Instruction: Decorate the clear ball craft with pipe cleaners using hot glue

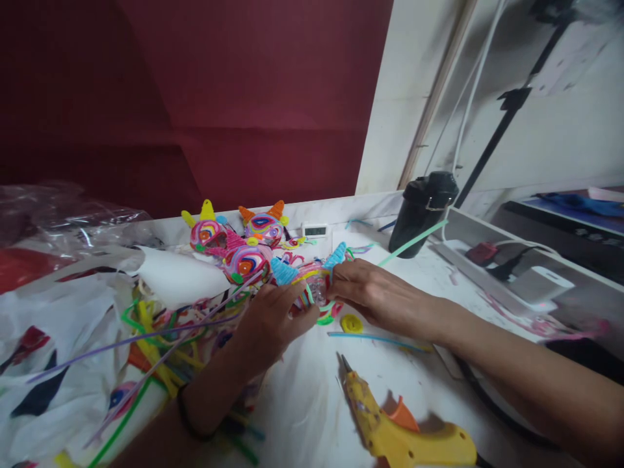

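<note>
A colourful craft animal head (318,287) wound in fuzzy pipe cleaners, with two light-blue pointed ears, is between my hands. Its middle looks clear and see-through. My left hand (273,322) is closed on its left side, fingers bent and thumb toward the middle. My right hand (370,291) pinches at its right side, fingertips partly hidden. A pale-green pipe cleaner (414,242) runs from behind my right hand up to the right, and a pale-green length curves between my fingers. Just below lie a yellow coil (351,323) and a blue pipe cleaner (377,337).
Similar colourful heads (246,261) stand behind, beside a small digital display (314,231). A yellow glue gun (404,426) lies in front. Loose pipe cleaners (151,331) and plastic bags crowd the left. At right are a black bottle (420,214) and a white power strip (507,279).
</note>
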